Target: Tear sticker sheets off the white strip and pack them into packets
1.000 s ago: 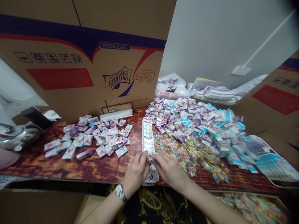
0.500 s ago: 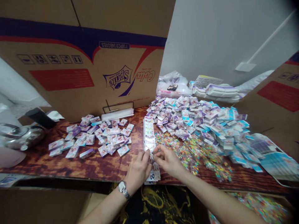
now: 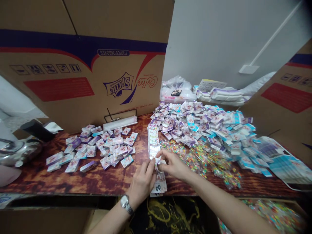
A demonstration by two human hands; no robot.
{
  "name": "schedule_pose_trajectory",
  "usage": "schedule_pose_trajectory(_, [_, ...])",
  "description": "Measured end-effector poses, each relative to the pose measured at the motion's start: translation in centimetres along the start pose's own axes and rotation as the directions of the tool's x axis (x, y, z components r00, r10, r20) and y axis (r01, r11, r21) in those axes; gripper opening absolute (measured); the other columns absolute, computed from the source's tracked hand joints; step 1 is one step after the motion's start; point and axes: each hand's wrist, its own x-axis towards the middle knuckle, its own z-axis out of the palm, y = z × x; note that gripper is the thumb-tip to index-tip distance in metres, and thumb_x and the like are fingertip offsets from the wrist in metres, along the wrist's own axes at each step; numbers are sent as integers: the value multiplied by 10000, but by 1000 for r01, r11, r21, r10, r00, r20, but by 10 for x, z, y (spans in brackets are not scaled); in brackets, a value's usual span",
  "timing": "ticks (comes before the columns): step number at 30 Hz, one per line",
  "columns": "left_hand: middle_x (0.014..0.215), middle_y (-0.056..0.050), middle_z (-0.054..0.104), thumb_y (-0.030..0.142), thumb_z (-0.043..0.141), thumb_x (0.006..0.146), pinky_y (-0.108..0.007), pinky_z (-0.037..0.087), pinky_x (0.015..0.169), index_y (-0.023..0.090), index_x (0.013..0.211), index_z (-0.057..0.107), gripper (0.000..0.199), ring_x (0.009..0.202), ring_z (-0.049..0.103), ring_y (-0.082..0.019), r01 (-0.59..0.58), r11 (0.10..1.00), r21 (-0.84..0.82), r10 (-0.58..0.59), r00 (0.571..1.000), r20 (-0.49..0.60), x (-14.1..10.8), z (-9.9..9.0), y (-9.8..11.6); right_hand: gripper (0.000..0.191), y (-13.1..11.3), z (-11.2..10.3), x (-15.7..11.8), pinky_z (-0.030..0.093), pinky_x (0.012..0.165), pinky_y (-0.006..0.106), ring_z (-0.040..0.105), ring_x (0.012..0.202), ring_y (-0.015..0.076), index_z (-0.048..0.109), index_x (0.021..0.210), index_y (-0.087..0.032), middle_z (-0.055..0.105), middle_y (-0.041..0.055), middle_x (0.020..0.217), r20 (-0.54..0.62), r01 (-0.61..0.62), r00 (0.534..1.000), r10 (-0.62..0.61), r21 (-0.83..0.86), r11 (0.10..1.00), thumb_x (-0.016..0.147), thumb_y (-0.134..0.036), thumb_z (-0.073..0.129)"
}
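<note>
A stack of long printed sticker strips (image 3: 154, 139) lies on the wooden table, running toward me. Over its lower half my left hand (image 3: 143, 177) and my right hand (image 3: 170, 164) meet. My right thumb and fingers pinch a small white piece of paper (image 3: 159, 161), which looks curled. The left fingertips press together at the same spot; what they hold is too small to make out. Small white and purple boxes (image 3: 114, 146) lie left of the strips. Right of them are clear packets of coloured candy (image 3: 195, 156).
Beyond the packets rises a large pile of small boxes (image 3: 204, 122). Big cardboard cartons (image 3: 92, 81) stand behind and at the right. A metal kettle (image 3: 20, 151) is at the far left, and flat printed sheets (image 3: 282, 162) lie at the right edge.
The white paper at my right fingertips shows more and stands out curled. Both hands stay close together over the strips. The whole view has shifted slightly.
</note>
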Motion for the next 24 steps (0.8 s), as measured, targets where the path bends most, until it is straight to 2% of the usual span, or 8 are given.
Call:
schedule_pose_trajectory(3, [1150, -123, 525, 115, 431, 846, -342, 532, 816, 199, 1386, 262, 573, 986, 585, -222, 1, 999, -48, 2, 998, 68, 0, -2, 1, 158, 8, 3, 4, 276, 467, 169, 366, 503, 74, 540, 856, -185, 411, -84, 577, 89, -54, 995, 42, 138, 989, 710, -129, 563])
schedule_pose_trajectory(6, [1141, -110, 523, 130, 436, 853, -313, 544, 755, 228, 1374, 287, 550, 912, 605, -196, 12, 996, -92, -2, 994, 108, -1, -3, 1, 175, 8, 5, 2, 293, 462, 164, 393, 515, 74, 523, 912, -191, 439, -79, 603, 75, -41, 997, 28, 171, 984, 746, -168, 572])
schedule_pose_trajectory(9, [1131, -107, 529, 146, 448, 854, -300, 541, 744, 232, 1329, 339, 494, 908, 605, -192, 23, 991, -131, -11, 996, 86, 0, -6, 1, 251, 1, 3, -7, 349, 482, 173, 436, 542, 81, 489, 1039, -206, 478, -58, 684, -4, 49, 999, -49, 168, 984, 812, -270, 577])
schedule_pose_trajectory(12, [1096, -99, 547, 155, 453, 857, -292, 539, 729, 235, 1314, 346, 477, 872, 612, -182, 46, 986, -158, -36, 997, 66, 1, -8, 0, 260, -6, -3, -22, 457, 622, 227, 537, 739, 124, 485, 1100, -218, 547, 34, 953, -114, 234, 966, -233, 1, 972, 855, -283, 543])
schedule_pose_trajectory(14, [1069, -90, 560, 172, 456, 865, -292, 538, 728, 240, 1304, 355, 456, 865, 614, -183, 61, 984, -169, -53, 997, 51, 1, -10, 0, 193, -10, -7, -31, 481, 750, 284, 539, 937, 171, 523, 1055, -215, 515, 84, 1104, -127, 338, 925, -358, -155, 928, 862, -228, 517])
schedule_pose_trajectory(17, [1069, -88, 564, 198, 463, 877, -298, 536, 750, 244, 1286, 370, 422, 885, 613, -188, 67, 978, -199, -60, 997, 38, 3, -10, 3, 146, -11, -6, -38, 473, 832, 340, 521, 1018, 198, 567, 977, -204, 516, 99, 1104, -139, 391, 883, -448, -311, 866, 868, -164, 478])
schedule_pose_trajectory(20, [1088, -92, 558, 180, 450, 880, -290, 533, 752, 239, 1285, 366, 417, 898, 608, -185, 45, 973, -227, -39, 999, 34, 5, -10, 8, 166, -12, 0, -38, 482, 801, 339, 555, 929, 191, 579, 968, -200, 557, 87, 1000, -192, 370, 875, -444, -327, 870, 877, -149, 451])
schedule_pose_trajectory(24, [1075, -89, 559, 175, 437, 884, -285, 531, 756, 231, 1262, 385, 385, 907, 606, -182, 31, 974, -225, -30, 1000, 9, 7, -11, 10, 288, -13, 11, -35, 498, 733, 298, 592, 823, 169, 490, 1155, -201, 607, 56, 918, -330, 254, 900, -286, -137, 957, 869, -170, 482])
